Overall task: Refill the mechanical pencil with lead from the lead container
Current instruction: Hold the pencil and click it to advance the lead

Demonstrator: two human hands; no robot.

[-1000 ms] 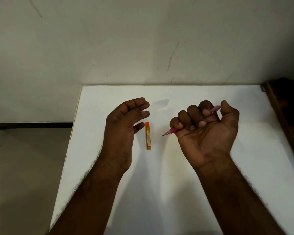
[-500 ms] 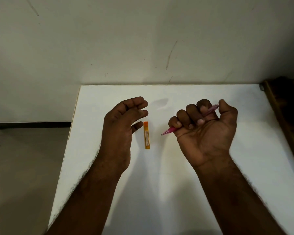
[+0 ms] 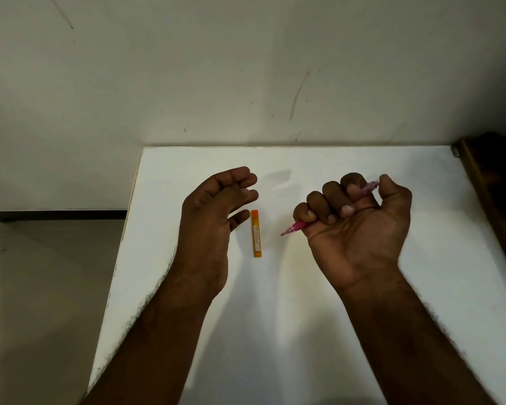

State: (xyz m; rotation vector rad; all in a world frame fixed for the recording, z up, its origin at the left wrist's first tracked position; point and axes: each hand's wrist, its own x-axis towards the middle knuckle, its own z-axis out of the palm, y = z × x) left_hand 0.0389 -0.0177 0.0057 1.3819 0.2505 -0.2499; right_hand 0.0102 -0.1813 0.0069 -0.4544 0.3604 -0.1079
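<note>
Refilling looks barely begun: right hand (image 3: pixel 354 226) clenches the pink pencil (image 3: pixel 362 192), left hand (image 3: pixel 214 211) hangs loose beside the untouched orange lead container (image 3: pixel 256 232) at mid-frame.

The right hand (image 3: pixel 354 226) hides the middle of the mechanical pencil (image 3: pixel 294 228).

White table (image 3: pixel 319 317) against scuffed pale wall (image 3: pixel 246 68), tiled floor (image 3: pixel 41 287).

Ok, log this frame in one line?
right hand: grips pink pencil | left hand: empty, beside orange lead container | container: flat on table
</note>
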